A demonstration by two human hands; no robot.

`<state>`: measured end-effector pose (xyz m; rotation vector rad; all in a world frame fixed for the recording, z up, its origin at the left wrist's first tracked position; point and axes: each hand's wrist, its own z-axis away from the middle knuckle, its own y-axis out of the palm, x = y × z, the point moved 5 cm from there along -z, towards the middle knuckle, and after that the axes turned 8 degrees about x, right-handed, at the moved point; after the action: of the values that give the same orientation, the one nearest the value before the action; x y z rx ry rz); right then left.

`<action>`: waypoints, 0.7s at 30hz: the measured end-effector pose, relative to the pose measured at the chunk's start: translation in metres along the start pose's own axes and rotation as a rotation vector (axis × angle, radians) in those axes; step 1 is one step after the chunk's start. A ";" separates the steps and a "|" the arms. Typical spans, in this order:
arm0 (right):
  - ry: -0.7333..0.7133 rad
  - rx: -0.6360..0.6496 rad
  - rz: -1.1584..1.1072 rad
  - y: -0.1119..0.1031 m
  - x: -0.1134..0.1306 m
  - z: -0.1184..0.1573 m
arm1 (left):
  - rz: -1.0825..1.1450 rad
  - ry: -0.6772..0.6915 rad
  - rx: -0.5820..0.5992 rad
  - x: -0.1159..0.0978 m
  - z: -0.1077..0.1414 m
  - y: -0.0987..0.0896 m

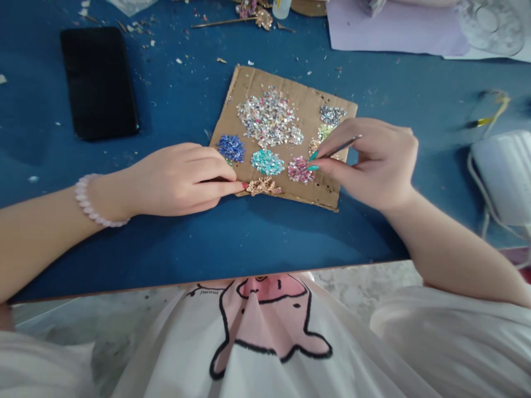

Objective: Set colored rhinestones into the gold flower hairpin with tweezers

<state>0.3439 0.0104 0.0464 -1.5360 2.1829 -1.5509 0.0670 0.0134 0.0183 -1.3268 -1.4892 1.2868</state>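
Note:
A piece of brown cardboard (286, 91) lies on the blue table, bearing several small heaps of rhinestones. At its near edge is a gold flower-shaped ornament (263, 187); my left hand (182, 178) pinches its left end between closed fingertips. My right hand (373, 157) grips a thin metal tool like tweezers (342, 146). Its working end is hidden by the fingers, over the pink rhinestones (299, 169). Turquoise rhinestones (267, 162) and blue rhinestones (231, 148) sit to the left. Behind them spreads a larger heap of mixed silvery rhinestones (269, 117). My right hand partly covers small heaps at the right.
A black phone-like slab (99, 83) lies at the left. At the back are another gold ornament on a stick (261, 19) and a lilac sheet (373, 30). A white device with a cord (504, 177) stands at the right. Small scraps dot the blue table (174, 243).

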 end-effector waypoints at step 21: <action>-0.037 -0.042 -0.053 -0.005 0.002 -0.003 | 0.046 -0.006 0.017 0.003 0.001 0.001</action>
<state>0.3447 0.0113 0.0522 -1.6340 2.1860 -1.4873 0.0656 0.0155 0.0164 -1.3545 -1.4566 1.3303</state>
